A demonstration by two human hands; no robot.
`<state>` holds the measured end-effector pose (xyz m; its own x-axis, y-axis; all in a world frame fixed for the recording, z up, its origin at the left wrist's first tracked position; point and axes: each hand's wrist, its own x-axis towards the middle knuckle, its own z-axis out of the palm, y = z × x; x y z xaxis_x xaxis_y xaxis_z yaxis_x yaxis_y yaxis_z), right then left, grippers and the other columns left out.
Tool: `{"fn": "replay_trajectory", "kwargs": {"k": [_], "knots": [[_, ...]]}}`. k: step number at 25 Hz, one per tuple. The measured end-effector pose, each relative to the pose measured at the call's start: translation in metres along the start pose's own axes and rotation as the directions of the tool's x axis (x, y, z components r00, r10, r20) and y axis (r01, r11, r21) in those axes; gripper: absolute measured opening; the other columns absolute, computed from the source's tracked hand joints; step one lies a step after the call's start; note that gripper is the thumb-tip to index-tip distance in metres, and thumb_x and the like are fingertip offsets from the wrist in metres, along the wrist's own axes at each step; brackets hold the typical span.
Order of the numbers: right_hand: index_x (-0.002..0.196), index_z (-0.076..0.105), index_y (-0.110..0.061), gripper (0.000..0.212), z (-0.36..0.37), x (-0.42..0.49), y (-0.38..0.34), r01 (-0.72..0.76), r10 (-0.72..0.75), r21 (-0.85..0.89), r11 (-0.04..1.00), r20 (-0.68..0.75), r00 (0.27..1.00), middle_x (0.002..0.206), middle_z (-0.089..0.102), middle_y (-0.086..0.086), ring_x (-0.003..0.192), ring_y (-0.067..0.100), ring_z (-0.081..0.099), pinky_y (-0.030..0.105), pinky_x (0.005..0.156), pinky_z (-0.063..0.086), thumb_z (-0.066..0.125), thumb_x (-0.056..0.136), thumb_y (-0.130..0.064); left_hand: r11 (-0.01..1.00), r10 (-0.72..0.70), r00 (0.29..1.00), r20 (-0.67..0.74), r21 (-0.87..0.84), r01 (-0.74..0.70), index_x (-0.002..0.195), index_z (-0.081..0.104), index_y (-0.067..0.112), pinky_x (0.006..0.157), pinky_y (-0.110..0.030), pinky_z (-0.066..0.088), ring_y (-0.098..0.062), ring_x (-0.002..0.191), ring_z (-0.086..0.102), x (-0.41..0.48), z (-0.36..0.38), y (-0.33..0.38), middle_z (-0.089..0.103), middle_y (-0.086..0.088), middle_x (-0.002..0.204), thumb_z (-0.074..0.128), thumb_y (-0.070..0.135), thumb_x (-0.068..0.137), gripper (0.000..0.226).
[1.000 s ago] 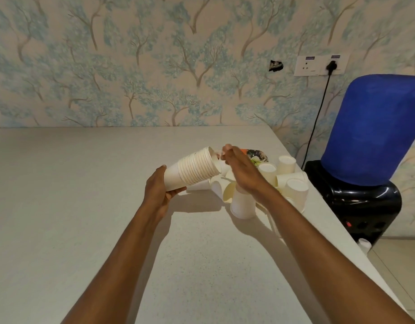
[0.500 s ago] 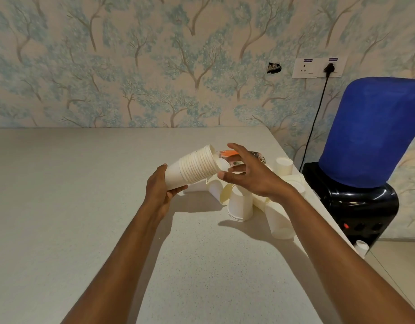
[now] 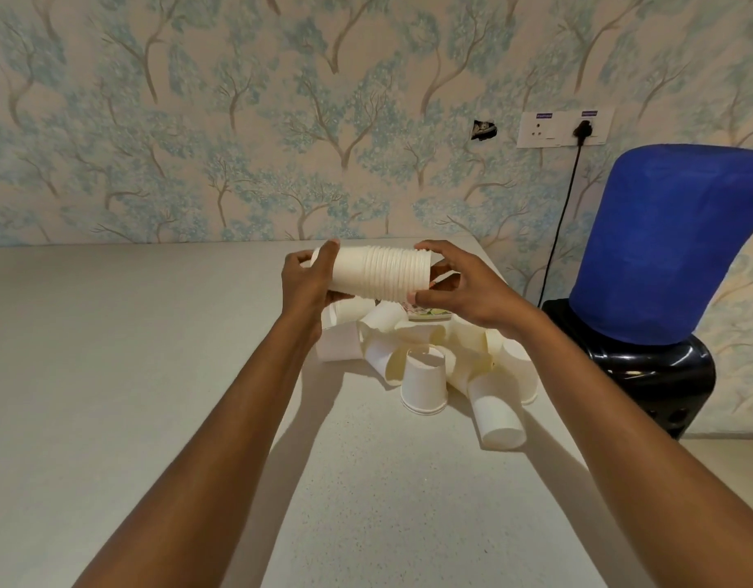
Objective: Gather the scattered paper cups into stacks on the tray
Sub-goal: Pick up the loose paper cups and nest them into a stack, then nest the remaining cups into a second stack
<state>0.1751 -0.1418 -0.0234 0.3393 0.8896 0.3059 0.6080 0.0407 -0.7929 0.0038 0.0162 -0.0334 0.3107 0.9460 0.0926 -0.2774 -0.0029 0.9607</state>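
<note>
Above the heap of loose cups (image 3: 423, 379) we hold the nested stack (image 3: 379, 273) sideways in the air. Our left hand (image 3: 309, 282) is curled round its base end and our right hand (image 3: 463, 286) pinches its rim end. The heap lies on the table (image 3: 111, 354) near the right edge, covering most of the patterned tray (image 3: 427, 314). A blue water dispenser (image 3: 663, 256) stands just beyond that edge. Leftward the tabletop runs wide along the wall (image 3: 196, 120).

White paper cups (image 3: 423, 386) on a pale grey speckled surface (image 3: 111, 375); blue-tree wallpaper (image 3: 238, 120) on beige; blue cover (image 3: 671, 248), glossy black dispenser (image 3: 663, 375).
</note>
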Motion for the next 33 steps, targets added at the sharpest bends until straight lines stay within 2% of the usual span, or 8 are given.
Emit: {"fn": "replay_trajectory", "kwargs": {"k": [5,11,13,19,23,25,28,33], "knots": [[0.119,0.047,-0.028,0.072,-0.006,0.027,0.009,-0.062,0.059,-0.248,0.967,-0.017,0.998,0.100,0.059,-0.008,0.088,0.009,0.060,0.031,0.070,0.054,0.084,0.059,-0.045,0.959,0.212,0.977,-0.025,0.195,-0.204,0.100,0.051,0.016,0.055,-0.030,0.060,-0.020,0.090,0.066,0.017,0.043,0.027,0.061,-0.003,0.100,0.080,0.051,0.070,0.054],[0.091,0.061,-0.018,0.048,-0.010,0.073,0.020,-0.098,0.073,-0.387,0.917,-0.079,0.994,0.080,0.068,0.000,0.068,0.020,0.065,0.035,0.058,0.052,0.083,0.058,-0.046,0.820,0.384,0.888,0.252,0.350,-0.454,0.095,0.061,0.016,0.081,-0.049,0.058,-0.019,0.093,0.061,0.047,0.082,0.044,0.059,0.011,0.091,0.074,0.043,0.081,0.034],[0.090,0.066,-0.018,0.046,-0.007,0.096,0.026,-0.128,0.108,-0.396,0.909,-0.071,0.992,0.084,0.070,0.002,0.074,0.021,0.066,0.035,0.064,0.054,0.084,0.056,-0.044,0.791,0.374,0.864,0.337,0.371,-0.487,0.098,0.064,0.016,0.081,-0.047,0.058,-0.016,0.090,0.060,0.063,0.090,0.043,0.059,0.012,0.091,0.075,0.034,0.082,0.027],[0.107,0.066,-0.018,0.058,0.011,0.162,0.069,-0.228,0.267,-0.340,0.912,0.072,0.961,0.104,0.068,0.001,0.090,0.019,0.063,0.027,0.072,0.048,0.089,0.057,-0.036,0.761,0.291,0.869,0.399,0.454,-0.463,0.102,0.068,0.013,0.083,-0.050,0.058,-0.026,0.093,0.066,0.126,0.097,0.011,0.063,-0.008,0.106,0.082,0.023,0.077,0.030],[0.123,0.061,-0.014,0.072,0.015,0.190,0.104,-0.242,0.300,-0.302,0.922,0.163,0.940,0.118,0.067,0.005,0.102,0.023,0.063,0.037,0.090,0.054,0.090,0.059,-0.029,0.762,0.225,0.886,0.406,0.493,-0.419,0.103,0.069,0.014,0.084,-0.050,0.058,-0.028,0.096,0.065,0.154,0.100,-0.017,0.062,-0.010,0.110,0.082,0.018,0.076,0.030],[0.123,0.060,-0.012,0.072,0.020,0.196,0.117,-0.253,0.315,-0.281,0.926,0.205,0.926,0.117,0.067,0.006,0.101,0.023,0.064,0.037,0.088,0.055,0.090,0.060,-0.026,0.764,0.201,0.892,0.406,0.504,-0.402,0.106,0.069,0.013,0.085,-0.049,0.058,-0.029,0.098,0.065,0.159,0.099,-0.029,0.061,-0.009,0.112,0.082,0.016,0.076,0.033],[0.119,0.059,-0.014,0.065,0.030,0.196,0.131,-0.294,0.362,-0.264,0.919,0.264,0.894,0.109,0.067,0.006,0.087,0.018,0.065,0.030,0.068,0.056,0.089,0.062,-0.022,0.757,0.172,0.894,0.414,0.525,-0.389,0.109,0.069,0.011,0.086,-0.048,0.058,-0.028,0.098,0.065,0.163,0.095,-0.046,0.061,-0.007,0.111,0.081,0.015,0.076,0.035],[0.124,0.058,-0.008,0.068,0.040,0.196,0.146,-0.369,0.435,-0.258,0.893,0.283,0.855,0.114,0.067,0.012,0.099,0.028,0.066,0.043,0.086,0.057,0.088,0.064,-0.017,0.713,0.143,0.874,0.464,0.565,-0.416,0.109,0.069,0.010,0.086,-0.046,0.057,-0.027,0.098,0.065,0.164,0.089,-0.060,0.062,-0.009,0.117,0.082,0.013,0.075,0.037]]}}
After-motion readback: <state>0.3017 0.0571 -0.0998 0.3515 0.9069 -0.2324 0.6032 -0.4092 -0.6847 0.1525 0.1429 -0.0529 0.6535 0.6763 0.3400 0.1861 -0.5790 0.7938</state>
